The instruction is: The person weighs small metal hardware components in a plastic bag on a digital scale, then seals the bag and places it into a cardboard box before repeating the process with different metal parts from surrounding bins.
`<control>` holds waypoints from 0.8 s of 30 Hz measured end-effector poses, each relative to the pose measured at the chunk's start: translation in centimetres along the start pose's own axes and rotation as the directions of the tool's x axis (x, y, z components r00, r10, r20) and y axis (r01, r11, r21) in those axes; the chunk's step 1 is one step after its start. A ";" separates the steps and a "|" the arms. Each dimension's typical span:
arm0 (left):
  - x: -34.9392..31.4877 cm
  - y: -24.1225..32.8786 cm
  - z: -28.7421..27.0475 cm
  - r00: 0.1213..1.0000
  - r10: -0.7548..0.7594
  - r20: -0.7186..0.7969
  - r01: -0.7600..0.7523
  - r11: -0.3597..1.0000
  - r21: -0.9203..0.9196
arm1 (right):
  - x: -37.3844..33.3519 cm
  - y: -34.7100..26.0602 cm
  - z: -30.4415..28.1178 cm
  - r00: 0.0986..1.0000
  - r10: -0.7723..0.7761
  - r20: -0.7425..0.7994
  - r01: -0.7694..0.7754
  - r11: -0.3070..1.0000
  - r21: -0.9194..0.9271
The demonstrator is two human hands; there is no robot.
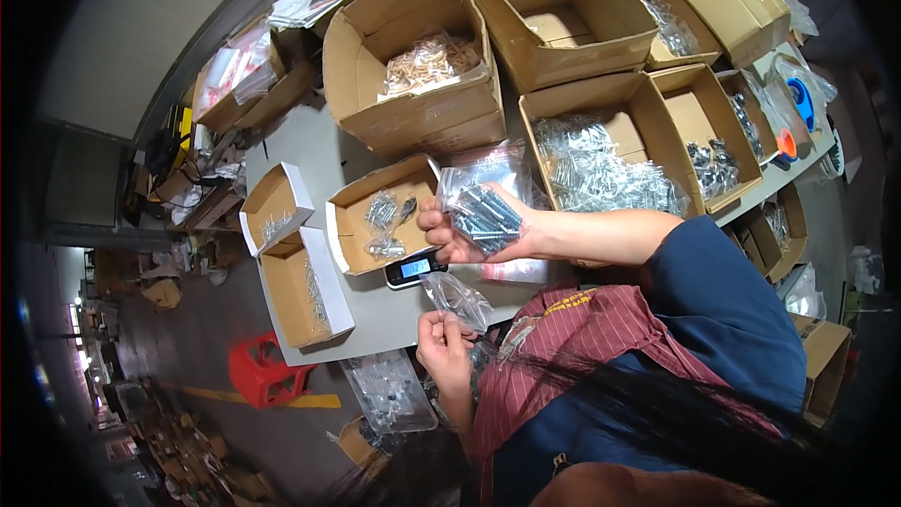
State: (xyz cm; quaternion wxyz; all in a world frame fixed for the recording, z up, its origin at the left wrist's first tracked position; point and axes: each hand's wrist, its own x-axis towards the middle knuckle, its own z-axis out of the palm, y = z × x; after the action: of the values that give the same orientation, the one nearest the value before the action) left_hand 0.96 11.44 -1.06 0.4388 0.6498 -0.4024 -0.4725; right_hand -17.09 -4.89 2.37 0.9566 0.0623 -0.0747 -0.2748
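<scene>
In my right hand [529, 233] lies a clear plastic bag of long screws [486, 218], with the fingers curled round its side. Lower and to the left, my left hand [444, 349] pinches the edge of a small clear plastic bag [458, 300]; its contents cannot be made out. Between the hands and a shallow box sits a small digital scale [411, 270] with a lit display. That shallow cardboard box [355, 216], just left of my right hand, holds small bags of metal hardware [383, 210] and a dark piece. Flat clear bags [497, 167] lie beyond my right hand.
A large box [413, 122] of wooden-looking pins and another deep box [582, 66] stand at the back. Right of my hands, a box [619, 99] holds many bagged metal parts. Two white-edged boxes [298, 305] stand left. A red stool [267, 371] is on the floor.
</scene>
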 end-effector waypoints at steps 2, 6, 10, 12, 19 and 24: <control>0.1 -0.3 0.0 1.000 0.004 -0.011 -0.004 1.000 -0.014 | 0.0 0.4 0.3 0.999 -0.024 -0.029 0.023 0.999 -0.035; 0.2 0.1 0.4 0.999 0.006 -0.031 -0.005 0.999 0.040 | 0.1 0.5 0.7 0.997 0.006 0.071 -0.002 0.998 -0.068; -0.3 0.4 0.4 0.999 0.014 -0.048 -0.010 0.997 0.079 | 0.1 0.7 0.8 0.997 0.043 0.071 -0.040 0.998 -0.038; -0.5 0.1 0.5 0.997 0.026 -0.076 -0.020 0.996 0.086 | 0.0 0.4 0.1 0.995 0.099 0.030 -0.098 0.994 -0.050; -0.9 0.2 0.5 0.978 0.073 -0.195 -0.079 0.997 -0.024 | -0.3 0.6 -1.2 0.947 -0.308 -0.094 -0.137 -0.123 -0.983; -1.2 0.9 0.6 0.985 0.039 -0.170 -0.043 0.999 -0.020 | -0.6 0.2 1.1 0.945 -0.253 -0.207 -0.250 -0.151 -0.956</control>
State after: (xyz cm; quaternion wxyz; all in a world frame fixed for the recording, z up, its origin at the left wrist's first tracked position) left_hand 0.04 12.17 0.00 0.4887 0.6741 -0.3711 -0.4111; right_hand -17.65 -4.50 3.43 0.6621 -0.6408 0.3200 -0.2203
